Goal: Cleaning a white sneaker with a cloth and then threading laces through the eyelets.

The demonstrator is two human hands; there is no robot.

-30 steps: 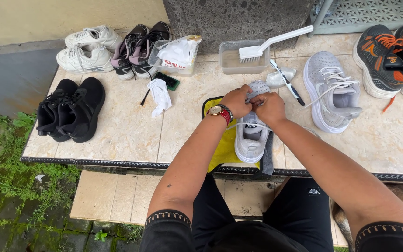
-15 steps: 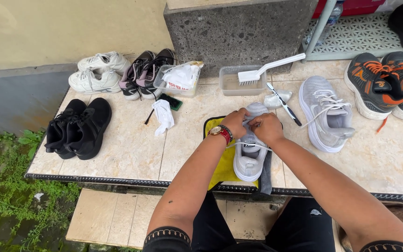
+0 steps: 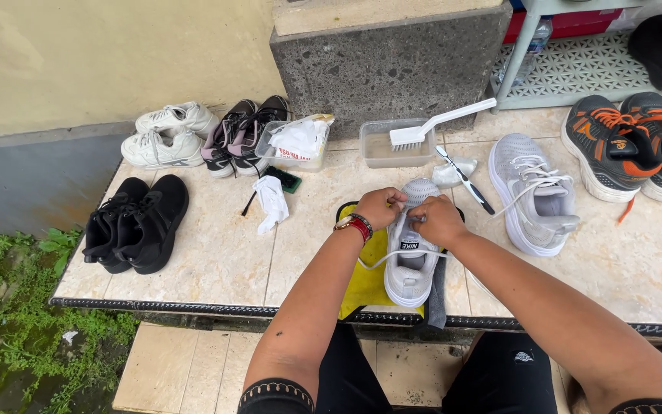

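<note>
Both forearms extend forward over the counter (image 3: 216, 261) edge. The left hand (image 3: 379, 207) and right hand (image 3: 438, 220) meet over the grey sneaker (image 3: 410, 264), fingers curled closed, pinching its white lace (image 3: 381, 259). The sneaker lies on a yellow cloth (image 3: 365, 284), toe pointing away.

Black patterned sleeve cuffs, black trousers, red bracelet and watch (image 3: 355, 225) on left wrist
</note>
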